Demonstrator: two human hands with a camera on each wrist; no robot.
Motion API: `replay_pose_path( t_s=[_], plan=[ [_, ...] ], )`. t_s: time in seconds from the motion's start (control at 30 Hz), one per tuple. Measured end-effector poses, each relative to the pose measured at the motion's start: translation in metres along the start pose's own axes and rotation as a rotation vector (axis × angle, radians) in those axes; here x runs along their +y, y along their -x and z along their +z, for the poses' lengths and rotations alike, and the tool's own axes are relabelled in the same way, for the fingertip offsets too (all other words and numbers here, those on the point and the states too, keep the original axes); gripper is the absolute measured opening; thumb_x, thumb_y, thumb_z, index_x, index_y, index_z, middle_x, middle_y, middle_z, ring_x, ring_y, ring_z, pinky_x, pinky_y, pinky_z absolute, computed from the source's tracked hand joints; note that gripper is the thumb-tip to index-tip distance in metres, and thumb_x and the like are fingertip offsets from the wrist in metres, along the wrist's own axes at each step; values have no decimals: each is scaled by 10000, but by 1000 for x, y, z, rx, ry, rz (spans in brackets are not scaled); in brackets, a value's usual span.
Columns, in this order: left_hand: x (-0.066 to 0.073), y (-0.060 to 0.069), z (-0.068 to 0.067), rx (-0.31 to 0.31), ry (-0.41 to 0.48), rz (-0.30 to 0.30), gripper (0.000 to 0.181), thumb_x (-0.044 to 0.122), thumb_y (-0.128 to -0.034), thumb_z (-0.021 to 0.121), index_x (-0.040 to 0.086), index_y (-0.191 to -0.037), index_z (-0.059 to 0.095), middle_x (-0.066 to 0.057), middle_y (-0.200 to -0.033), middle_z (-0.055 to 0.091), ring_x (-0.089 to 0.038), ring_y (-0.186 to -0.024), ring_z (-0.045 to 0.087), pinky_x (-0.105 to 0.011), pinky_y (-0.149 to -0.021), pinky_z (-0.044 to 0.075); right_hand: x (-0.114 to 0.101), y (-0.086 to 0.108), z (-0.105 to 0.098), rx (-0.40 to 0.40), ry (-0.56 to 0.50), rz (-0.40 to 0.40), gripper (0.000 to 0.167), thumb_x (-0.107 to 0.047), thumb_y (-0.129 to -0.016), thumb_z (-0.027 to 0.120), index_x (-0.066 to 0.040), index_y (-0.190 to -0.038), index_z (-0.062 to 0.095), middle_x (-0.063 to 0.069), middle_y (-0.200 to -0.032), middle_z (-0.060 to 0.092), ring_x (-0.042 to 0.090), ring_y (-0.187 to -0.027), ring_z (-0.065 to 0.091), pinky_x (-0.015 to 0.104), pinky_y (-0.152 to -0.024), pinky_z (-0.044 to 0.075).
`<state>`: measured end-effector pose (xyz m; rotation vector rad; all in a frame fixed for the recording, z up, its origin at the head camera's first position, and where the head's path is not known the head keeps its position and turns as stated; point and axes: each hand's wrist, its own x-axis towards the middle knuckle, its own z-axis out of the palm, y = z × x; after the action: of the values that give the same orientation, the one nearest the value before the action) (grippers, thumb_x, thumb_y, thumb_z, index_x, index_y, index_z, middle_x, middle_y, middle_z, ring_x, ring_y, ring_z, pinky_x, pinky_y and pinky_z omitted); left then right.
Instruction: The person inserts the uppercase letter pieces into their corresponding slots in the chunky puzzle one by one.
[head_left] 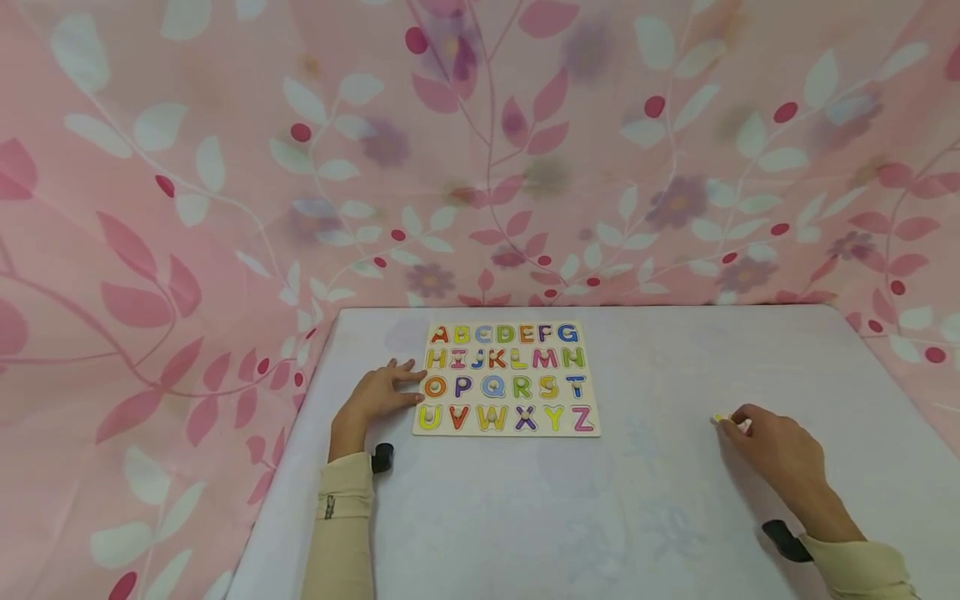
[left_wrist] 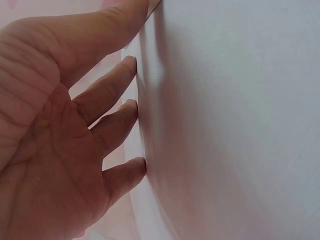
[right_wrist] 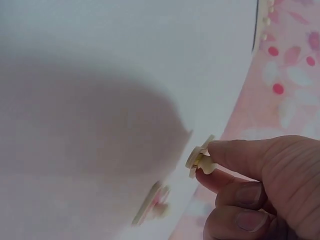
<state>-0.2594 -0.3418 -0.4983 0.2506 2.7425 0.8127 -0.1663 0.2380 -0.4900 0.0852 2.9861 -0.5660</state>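
Note:
A wooden alphabet puzzle board (head_left: 507,431) with colourful letters, many bearing small knobs, lies flat on the table. My left hand (head_left: 378,393) rests at its left edge with the fingers spread; in the left wrist view the fingertips meet the white cloth. Well right of the board, my right hand (head_left: 783,446) pinches a yellow letter piece (right_wrist: 195,159) between thumb and index finger, near its pale knob. Which letter it is cannot be told. A pinkish knobbed letter piece (right_wrist: 150,204) sits on the cloth close by, partly hidden by the hand in the head view.
The table (head_left: 510,508) wears a white cloth with faint patterns. Behind and at the left hangs a pink floral curtain (head_left: 480,167), close to the table's far edge. Dark wrist devices show on the left wrist (head_left: 382,457) and the right wrist (head_left: 786,540).

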Motion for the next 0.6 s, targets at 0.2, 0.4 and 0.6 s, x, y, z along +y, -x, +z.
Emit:
replay_pose_path(
  t_s=[0.2,0.4,0.6],
  plan=[
    [-1,1,0,3,7,-5,520,248,-847,781,152,-1337,635,-91,-1510,427,-380,-1461,206,-578,-1152,169,-34,-2,8,15,-18,-72,281,-257,-947,624,-1,-1062,644,3,-664,566,163,-511,462,313,-416,363],
    [-1,-1,0,-6,-1,-13,522,280,-851,778,168,-1341,633,-78,-1515,421,-371,-1465,202,-584,-1149,172,-74,-10,21,36,-18,-144,224,-241,-920,666,-49,-1034,672,-20,-625,528,155,-492,435,295,-398,335],
    [-2,-1,0,-6,0,-12,520,276,-849,780,171,-1337,636,-74,-1510,426,-366,-1464,209,-577,-1152,169,-111,-21,31,-23,0,-158,219,-244,-914,685,-60,-1033,674,-3,-650,553,169,-546,460,294,-451,378]
  ],
)
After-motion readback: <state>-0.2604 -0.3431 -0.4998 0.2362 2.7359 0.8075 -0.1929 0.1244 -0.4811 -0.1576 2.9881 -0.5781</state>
